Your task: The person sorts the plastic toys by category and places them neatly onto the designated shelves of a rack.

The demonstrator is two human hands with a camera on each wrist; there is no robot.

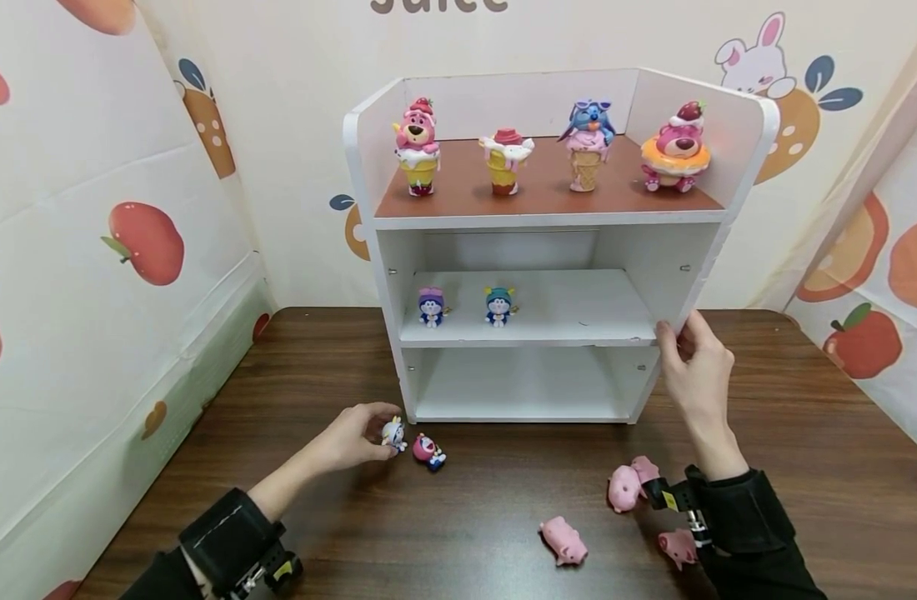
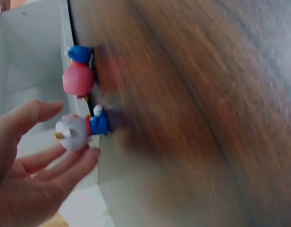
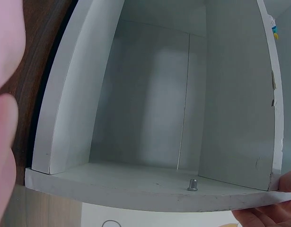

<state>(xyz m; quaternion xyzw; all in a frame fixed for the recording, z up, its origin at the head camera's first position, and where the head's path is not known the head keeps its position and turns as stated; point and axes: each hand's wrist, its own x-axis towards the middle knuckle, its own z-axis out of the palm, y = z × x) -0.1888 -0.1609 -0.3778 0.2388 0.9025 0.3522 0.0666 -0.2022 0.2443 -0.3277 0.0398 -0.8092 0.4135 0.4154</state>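
With fingers of left hand [image 1: 357,435] curled about white-headed, blue-bodied, plastic-looking figurine [image 1: 393,433] at palm's three o'clock, note eleven-to-five axis, round pink-and-blue figurine [image 1: 426,450] at four, right hand [image 1: 696,368] farther, gripping white three-tier cabinet [image 1: 533,342] toward two.

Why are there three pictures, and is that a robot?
No, it's a person's left hand and right hand, with black bands on the wrists. One picture comes from a camera on the head, looking forward and down. The other two come from wrist cameras, one on each arm.

On the brown table are pink pig toys and a small pink-headed figure. The left hand is around a white-headed figure; I can't tell whether it's pinching it. The right hand holds the side of a white shelf unit, where six toys stand.
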